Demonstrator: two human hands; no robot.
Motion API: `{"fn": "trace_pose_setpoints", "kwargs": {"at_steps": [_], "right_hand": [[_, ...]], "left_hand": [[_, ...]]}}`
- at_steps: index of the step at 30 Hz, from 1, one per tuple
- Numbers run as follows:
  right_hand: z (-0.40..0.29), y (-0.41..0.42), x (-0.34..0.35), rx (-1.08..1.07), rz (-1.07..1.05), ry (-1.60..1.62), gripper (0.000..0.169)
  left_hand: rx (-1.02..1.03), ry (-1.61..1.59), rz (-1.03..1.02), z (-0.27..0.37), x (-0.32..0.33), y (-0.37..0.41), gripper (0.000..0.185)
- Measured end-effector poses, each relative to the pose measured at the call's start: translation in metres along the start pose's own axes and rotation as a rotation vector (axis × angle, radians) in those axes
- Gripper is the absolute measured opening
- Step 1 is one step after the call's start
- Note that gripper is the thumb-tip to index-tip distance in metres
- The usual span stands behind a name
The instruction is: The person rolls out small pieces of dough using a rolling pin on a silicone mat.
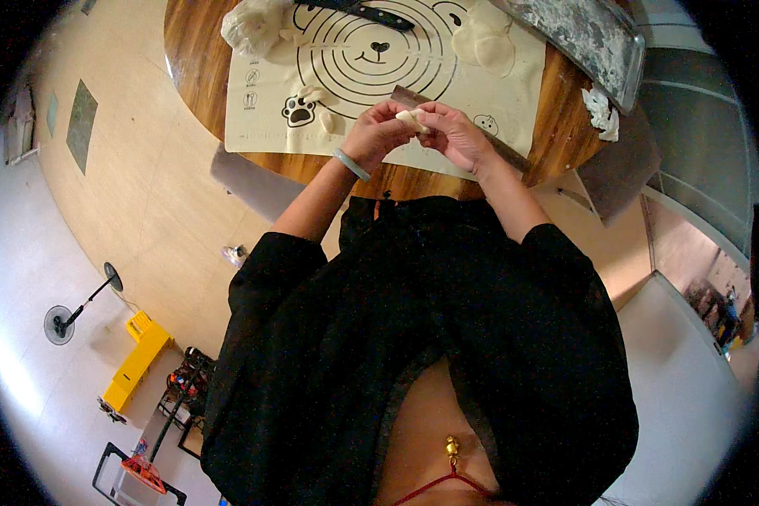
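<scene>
Over the near edge of a printed pastry mat (259, 136), my left hand (379, 134) and my right hand (452, 134) meet, both pinching one small piece of pale dough (412, 120) between their fingertips. Beneath my right hand lies a dark wooden rolling pin (509, 154), slanting across the mat, its middle partly hidden. Left of my left hand are a few small dough pieces (326, 121). Flat rounds of dough (487, 45) overlap at the mat's upper right. A black-handled knife (379, 16) lies at the top, beside a lump in a clear plastic bag (251, 28).
The mat covers part of a round wooden table (196, 82). A metal tray (632, 69) dusted with white powder stands at the upper right, with a crumpled white tissue (601, 114) by its near corner. A grey stool or seat (259, 186) shows below the table's left edge.
</scene>
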State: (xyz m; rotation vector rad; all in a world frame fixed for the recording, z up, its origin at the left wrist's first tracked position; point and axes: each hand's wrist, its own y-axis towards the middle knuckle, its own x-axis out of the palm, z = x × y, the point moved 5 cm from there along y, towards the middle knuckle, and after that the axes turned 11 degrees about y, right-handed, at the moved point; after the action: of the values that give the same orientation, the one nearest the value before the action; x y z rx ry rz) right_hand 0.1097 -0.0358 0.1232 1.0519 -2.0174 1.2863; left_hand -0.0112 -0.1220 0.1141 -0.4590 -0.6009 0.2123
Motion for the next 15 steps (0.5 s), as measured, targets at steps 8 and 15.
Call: {"fn": "trace_pose_setpoints", "kwargs": {"at_steps": [8, 15], "right_hand": [[0.000, 0.007, -0.010, -0.253, 0.143, 0.143, 0.022], [-0.050, 0.009, -0.043, -0.505, 0.405, -0.684, 0.023]], "left_hand": [[-0.028, -0.224, -0.003, -0.006, -0.009, 0.004, 0.017], [0.119, 0.464, 0.440, 0.010, -0.081, 0.005, 0.017]]}}
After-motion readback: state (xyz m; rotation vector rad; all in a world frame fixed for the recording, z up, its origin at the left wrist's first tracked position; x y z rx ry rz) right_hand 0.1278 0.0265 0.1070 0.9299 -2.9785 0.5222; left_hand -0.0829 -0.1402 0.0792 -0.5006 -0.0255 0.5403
